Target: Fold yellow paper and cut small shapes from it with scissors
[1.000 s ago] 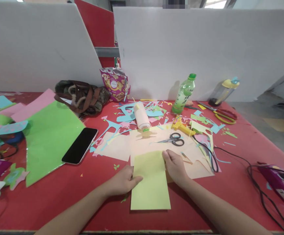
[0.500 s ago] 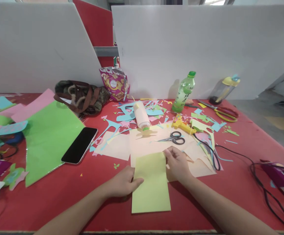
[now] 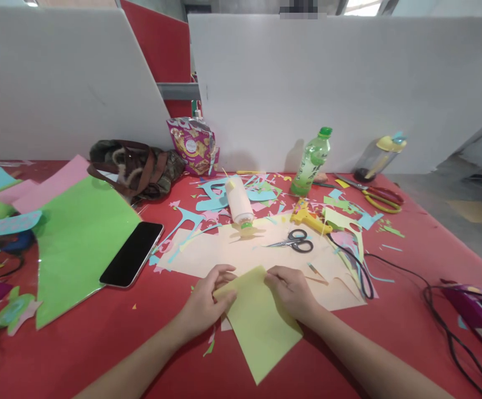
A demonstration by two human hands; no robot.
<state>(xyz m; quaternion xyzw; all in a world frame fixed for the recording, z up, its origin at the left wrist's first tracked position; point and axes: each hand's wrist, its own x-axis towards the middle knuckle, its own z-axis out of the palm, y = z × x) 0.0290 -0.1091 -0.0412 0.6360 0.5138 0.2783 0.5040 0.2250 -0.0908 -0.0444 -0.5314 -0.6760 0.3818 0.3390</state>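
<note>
A pale yellow sheet of paper (image 3: 261, 327) is held between my hands near the table's front, turned at an angle. My left hand (image 3: 211, 296) grips its left corner, thumb on top and fingers behind. On its upper right edge, my right hand (image 3: 293, 291) pinches the paper with the fingers curled. Beyond the hands lie cream paper sheets (image 3: 199, 249), black-handled scissors (image 3: 297, 241) and a white glue bottle (image 3: 239, 202) on its side. A yellow glue gun (image 3: 311, 218) rests to the right of the bottle.
A phone (image 3: 132, 254) and a green sheet (image 3: 86, 238) lie left. Paper scraps (image 3: 216, 194) spread behind. A green drink bottle (image 3: 311, 163), a clear bottle (image 3: 380, 158) and red-yellow-handled shears (image 3: 384, 198) stand or lie back right. Black cables (image 3: 440, 310) run right. A camouflage bag (image 3: 136, 169) sits back left.
The yellow paper has turned from upright to a slanted, diamond-like position. My left hand has moved up to its left corner, and my right hand has shifted slightly lower.
</note>
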